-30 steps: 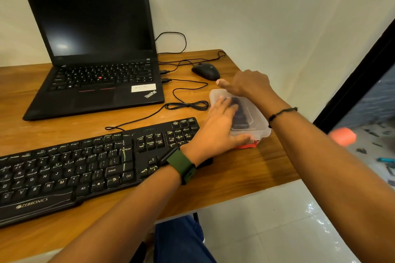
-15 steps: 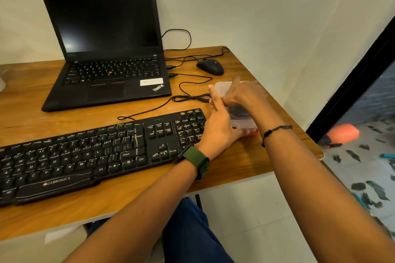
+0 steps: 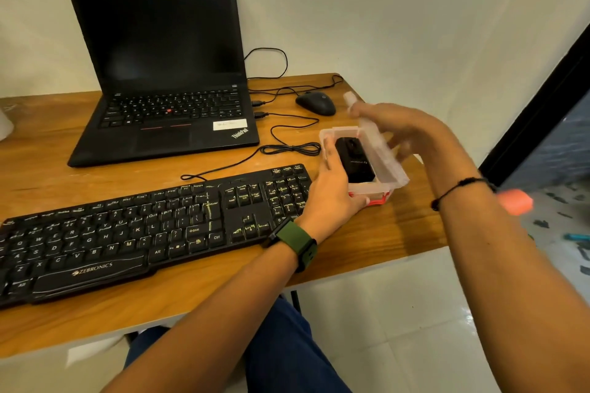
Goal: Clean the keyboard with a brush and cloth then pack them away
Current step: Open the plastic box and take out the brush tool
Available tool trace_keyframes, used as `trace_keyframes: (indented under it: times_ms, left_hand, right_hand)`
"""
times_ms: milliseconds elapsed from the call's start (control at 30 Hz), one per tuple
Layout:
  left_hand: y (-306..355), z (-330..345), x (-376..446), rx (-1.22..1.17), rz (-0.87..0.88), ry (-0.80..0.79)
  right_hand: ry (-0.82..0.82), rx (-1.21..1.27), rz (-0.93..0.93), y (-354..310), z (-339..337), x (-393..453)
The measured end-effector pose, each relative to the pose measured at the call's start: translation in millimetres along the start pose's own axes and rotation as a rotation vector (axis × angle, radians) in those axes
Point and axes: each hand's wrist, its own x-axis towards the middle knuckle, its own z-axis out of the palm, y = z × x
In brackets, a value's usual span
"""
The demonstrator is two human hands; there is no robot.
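Sitting at the desk's (image 3: 198,303) right end just beside the keyboard (image 3: 153,229), the clear box (image 3: 370,191) holds a dark item. Left hand (image 3: 335,198) grips its near-left side; right hand (image 3: 405,130) holds the tilted lid (image 3: 376,140). Laptop (image 3: 162,73) and mouse (image 3: 315,102) sit behind.

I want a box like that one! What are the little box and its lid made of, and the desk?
The small clear box and the clear lid look like thin see-through plastic: the black item inside shows through. The red clips at its base seem plastic too. The brown desk shows wood grain with a smooth sheen, possibly laminate.
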Motion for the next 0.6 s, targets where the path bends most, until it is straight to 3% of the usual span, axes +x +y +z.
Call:
trace_keyframes:
  times_ms: [167,233,333,600]
  left_hand:
    - [0.8,-4.3,-4.4,0.196,-0.037,-0.102]
    - [1.5,-4.4,-5.8,0.218,-0.046,-0.115]
    - [4.5,-4.4,-7.5,0.239,-0.028,-0.084]
    - [4.1,-2.7,-10.3,0.325,0.006,-0.053]
  right_hand:
    - [-0.066,0.859,-0.113,26.0,-22.8,-23.3]
    - [-0.056,0.993,-0.118,45.8,-28.0,-16.9]
    - [-0.085,0.955,-0.078,66.5,-32.5,-14.4]
    - [0.288,0.579,0.118,89.0,-44.6,1.1]
